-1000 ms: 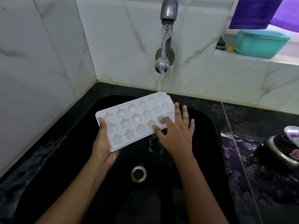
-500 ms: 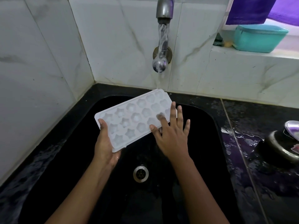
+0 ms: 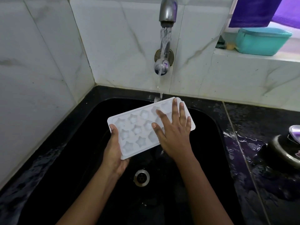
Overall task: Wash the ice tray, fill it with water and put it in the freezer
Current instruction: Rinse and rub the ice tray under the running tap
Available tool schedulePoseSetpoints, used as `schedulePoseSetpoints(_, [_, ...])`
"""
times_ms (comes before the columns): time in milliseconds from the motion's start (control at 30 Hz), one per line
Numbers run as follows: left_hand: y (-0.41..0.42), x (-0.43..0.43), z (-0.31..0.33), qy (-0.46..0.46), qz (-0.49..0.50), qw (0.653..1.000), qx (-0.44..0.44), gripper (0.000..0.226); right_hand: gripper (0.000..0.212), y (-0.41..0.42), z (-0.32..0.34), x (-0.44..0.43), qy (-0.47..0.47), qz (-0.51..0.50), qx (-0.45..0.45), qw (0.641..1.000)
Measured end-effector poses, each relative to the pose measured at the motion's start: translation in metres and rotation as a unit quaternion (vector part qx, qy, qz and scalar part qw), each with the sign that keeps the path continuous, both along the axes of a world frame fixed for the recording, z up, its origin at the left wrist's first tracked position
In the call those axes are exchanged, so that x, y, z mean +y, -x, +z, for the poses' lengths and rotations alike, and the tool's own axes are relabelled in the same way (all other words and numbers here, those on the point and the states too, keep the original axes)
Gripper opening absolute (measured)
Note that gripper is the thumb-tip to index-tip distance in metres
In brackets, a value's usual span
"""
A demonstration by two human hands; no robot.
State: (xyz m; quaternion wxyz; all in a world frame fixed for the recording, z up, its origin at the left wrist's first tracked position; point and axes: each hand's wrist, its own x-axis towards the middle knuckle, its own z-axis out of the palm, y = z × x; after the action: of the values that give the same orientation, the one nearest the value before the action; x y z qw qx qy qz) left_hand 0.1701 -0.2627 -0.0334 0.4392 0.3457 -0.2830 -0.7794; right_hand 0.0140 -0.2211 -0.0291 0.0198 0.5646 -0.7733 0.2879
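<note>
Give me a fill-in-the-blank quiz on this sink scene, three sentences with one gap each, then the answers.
The white plastic ice tray is held above a sink whose colour is ____.
Of the left hand and right hand, the one gripping the tray's near end is the ____.
The grey metal tap above the tray is turned ____.
Answers: black; left; on.

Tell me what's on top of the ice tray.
The right hand lies on the ice tray, fingers spread; tap water hits its far edge. Moulds under the hand are covered.
</note>
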Motion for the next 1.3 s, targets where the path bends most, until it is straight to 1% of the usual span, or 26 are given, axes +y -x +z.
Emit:
schedulePoseSetpoints(67, [0.002,0.002,0.0,-0.006,-0.009,1.0,0.0,0.07,0.067,-0.003,0.003,-0.002,-0.005,-0.003,-0.005,1.0])
schedulePoseSetpoints(200, [0.002,0.004,-0.001,-0.014,-0.013,1.0,0.001,0.065,0.067,-0.006,0.005,-0.003,-0.002,-0.002,-0.012,1.0])
schedulePoseSetpoints(300, [0.003,0.004,-0.002,-0.015,-0.025,1.0,0.005,0.064,0.064,-0.004,0.006,-0.002,0.008,-0.027,-0.012,1.0])
schedulePoseSetpoints(400, [0.004,0.006,-0.003,-0.012,-0.026,1.0,0.008,0.062,0.066,-0.004,0.006,-0.002,0.011,-0.046,-0.009,0.999])
schedulePoseSetpoints(500, [0.003,0.006,-0.004,-0.012,-0.019,1.0,0.009,0.067,0.066,-0.006,0.006,-0.002,0.014,-0.014,-0.019,1.0])
schedulePoseSetpoints(567, [0.001,0.008,-0.004,-0.008,-0.018,1.0,0.008,0.068,0.061,-0.005,0.007,-0.002,0.024,0.001,-0.025,0.999])
schedulePoseSetpoints(700, [0.001,0.017,-0.005,0.006,-0.029,1.0,0.001,0.061,0.055,0.0,0.009,0.001,0.029,-0.032,0.005,0.999])
schedulePoseSetpoints(800, [-0.001,0.019,-0.005,-0.012,-0.027,1.0,0.006,0.062,0.045,0.0,0.011,0.002,-0.006,-0.026,0.02,0.999])
schedulePoseSetpoints(867, [-0.003,0.018,-0.005,-0.019,-0.017,1.0,0.011,0.064,0.042,-0.001,0.011,0.002,-0.029,-0.013,0.019,0.999])
schedulePoseSetpoints(900, [-0.004,0.016,-0.005,-0.023,-0.013,1.0,0.014,0.065,0.045,-0.002,0.01,0.003,-0.032,-0.011,0.016,0.999])
schedulePoseSetpoints(1000, [-0.002,0.012,-0.003,-0.032,-0.005,0.999,0.012,0.068,0.064,-0.004,0.008,0.003,-0.018,-0.008,0.018,1.0])
schedulePoseSetpoints(1033, [0.0,0.011,-0.003,-0.032,-0.006,0.999,0.01,0.068,0.066,-0.004,0.007,0.003,-0.021,-0.005,0.015,1.0])
schedulePoseSetpoints(1167, [0.003,0.011,-0.002,-0.027,-0.017,0.999,0.002,0.067,0.062,0.0,0.006,0.003,-0.019,-0.01,-0.004,1.0])
schedulePoseSetpoints(1300, [0.005,0.012,-0.003,-0.023,-0.027,0.999,-0.005,0.067,0.063,0.0,0.003,0.004,-0.017,-0.032,0.016,0.999])
